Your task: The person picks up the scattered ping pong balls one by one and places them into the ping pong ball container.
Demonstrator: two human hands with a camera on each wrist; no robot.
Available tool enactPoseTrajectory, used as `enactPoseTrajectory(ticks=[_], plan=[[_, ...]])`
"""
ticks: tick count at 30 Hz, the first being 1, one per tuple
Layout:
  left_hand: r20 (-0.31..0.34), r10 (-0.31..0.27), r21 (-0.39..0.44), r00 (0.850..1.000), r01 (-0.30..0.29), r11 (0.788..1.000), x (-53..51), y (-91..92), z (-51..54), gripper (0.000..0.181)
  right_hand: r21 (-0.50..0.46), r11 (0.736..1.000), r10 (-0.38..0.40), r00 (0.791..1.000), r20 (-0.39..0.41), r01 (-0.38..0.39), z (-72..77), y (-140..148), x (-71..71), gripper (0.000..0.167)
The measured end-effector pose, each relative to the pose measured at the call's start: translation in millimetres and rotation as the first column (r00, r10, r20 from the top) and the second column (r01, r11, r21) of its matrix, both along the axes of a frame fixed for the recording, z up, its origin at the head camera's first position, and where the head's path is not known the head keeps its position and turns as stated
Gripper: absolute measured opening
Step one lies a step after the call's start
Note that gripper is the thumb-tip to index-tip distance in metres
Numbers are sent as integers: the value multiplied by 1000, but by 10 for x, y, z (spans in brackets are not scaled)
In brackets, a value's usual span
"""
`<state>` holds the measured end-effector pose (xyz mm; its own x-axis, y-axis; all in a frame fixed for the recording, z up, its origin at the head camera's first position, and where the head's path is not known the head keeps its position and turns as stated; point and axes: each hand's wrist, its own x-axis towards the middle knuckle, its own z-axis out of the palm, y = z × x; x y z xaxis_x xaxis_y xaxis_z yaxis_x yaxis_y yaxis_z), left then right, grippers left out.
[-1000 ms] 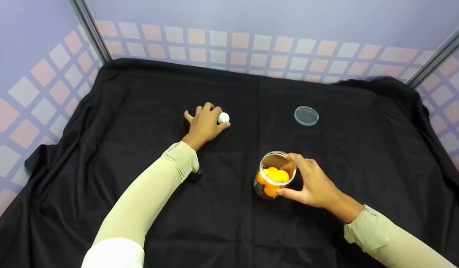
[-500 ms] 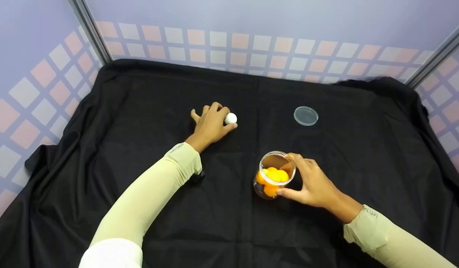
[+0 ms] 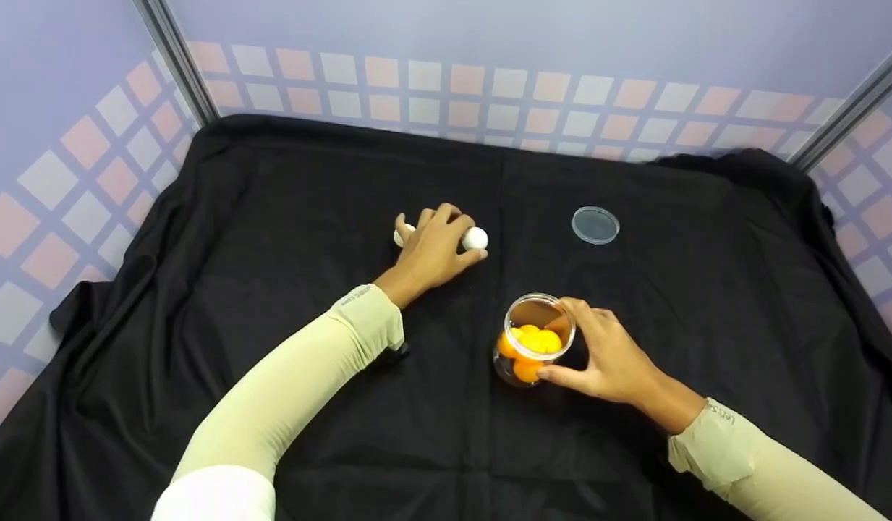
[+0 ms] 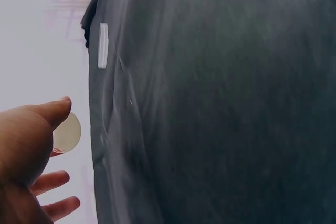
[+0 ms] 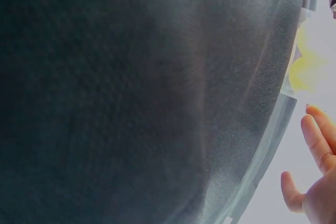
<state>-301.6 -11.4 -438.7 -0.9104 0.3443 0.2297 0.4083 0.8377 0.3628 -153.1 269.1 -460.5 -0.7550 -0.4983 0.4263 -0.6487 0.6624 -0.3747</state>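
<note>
My left hand pinches a white ping-pong ball between thumb and forefinger, over the black cloth. In the left wrist view this ball shows a small red mark. A second white ball lies by the little finger, partly covered by the hand; whether they touch I cannot tell. My right hand grips the rim side of a clear, lidless jar with several orange ping-pong balls inside. In the right wrist view, the balls are washed out by glare beside the fingers.
A clear round lid lies flat on the black cloth, beyond the jar. Pale panels with a checked pattern stand behind and at both sides. The cloth is wrinkled at its left and right edges.
My left hand has moved right and slightly nearer with the white ball, and the second white ball has come into sight behind it. My right hand and the jar have stayed put.
</note>
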Motion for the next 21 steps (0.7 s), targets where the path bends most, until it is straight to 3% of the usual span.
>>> enactPoseTrajectory(ticks=[13,21], plan=[[-32,-120,-14,992,119,993,294,249,240,52,12,1000,-2,1000,18,2,20,18,1,85],[-75,-199,-4,977,199,980,483,291,404,50,2,1000,-1,1000,1,1,6,15,-2,84]])
